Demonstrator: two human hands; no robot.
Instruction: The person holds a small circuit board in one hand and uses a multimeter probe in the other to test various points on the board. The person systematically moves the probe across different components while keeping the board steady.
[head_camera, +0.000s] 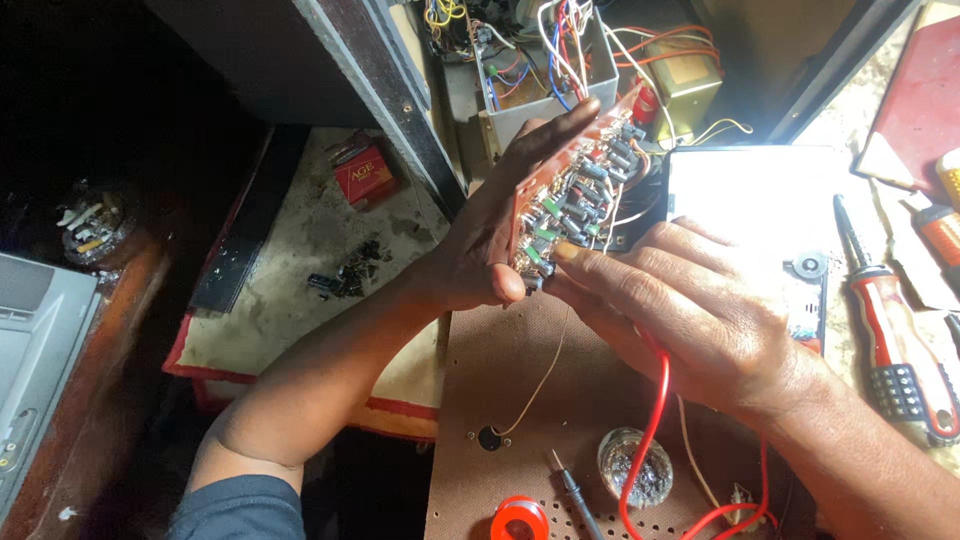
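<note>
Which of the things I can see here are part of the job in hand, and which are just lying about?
In hand: circuit board, held by left hand and right hand; red wire running under the right hand.

Lying about: screwdriver, small red box, glass dish, red tape roll.

The circuit board (578, 195) is reddish-brown, studded with green, black and grey components. A bright red wire (648, 430) loops below it, beside a thin tan wire (540, 385). The perforated panel (520, 400) is brown, dotted with rows of small holes. The screwdriver (895, 345) has a red, white and black handle. A red tape roll (520, 520) lies low; a small red box (364, 178) sits on the grubby cream mat (300, 290) edged in red
</note>
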